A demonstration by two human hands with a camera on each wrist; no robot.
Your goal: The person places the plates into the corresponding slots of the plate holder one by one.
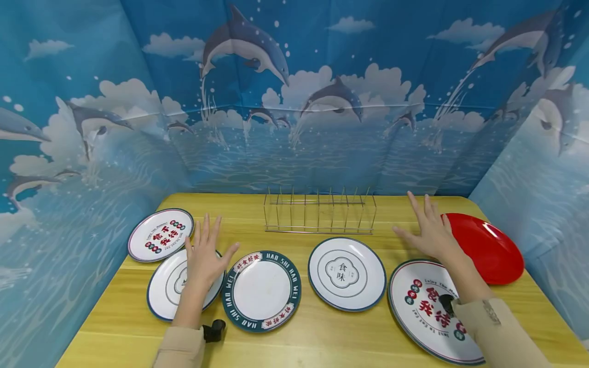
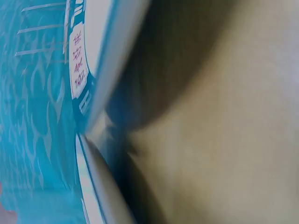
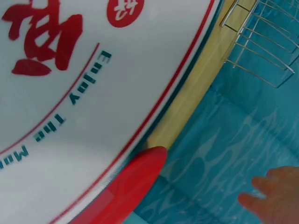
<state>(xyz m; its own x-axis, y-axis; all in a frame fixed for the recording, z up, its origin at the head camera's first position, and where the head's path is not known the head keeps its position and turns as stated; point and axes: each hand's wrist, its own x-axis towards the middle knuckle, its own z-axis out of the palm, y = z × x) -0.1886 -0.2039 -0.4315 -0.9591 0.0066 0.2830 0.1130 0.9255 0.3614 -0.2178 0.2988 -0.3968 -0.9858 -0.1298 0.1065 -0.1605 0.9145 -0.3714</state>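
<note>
My left hand (image 1: 205,261) hovers with fingers spread over a small white plate (image 1: 162,286) with a dark rim, holding nothing. Just right of it lies a plate with a wide teal border (image 1: 230,301). My right hand (image 1: 431,234), fingers also spread and holding nothing, is above the gap between a large white plate with red characters (image 1: 414,317) and a red oval plate (image 1: 492,250). In the right wrist view its fingers (image 3: 261,200) show at the lower right, apart from the large plate (image 3: 117,93).
A metal wire dish rack (image 1: 319,217) stands at the back middle of the wooden table (image 1: 285,352). A white plate with a flower-shaped emblem (image 1: 363,276) lies in front of it. Another white plate with red characters (image 1: 142,237) is at the far left. A dolphin-print curtain (image 1: 294,153) surrounds the table.
</note>
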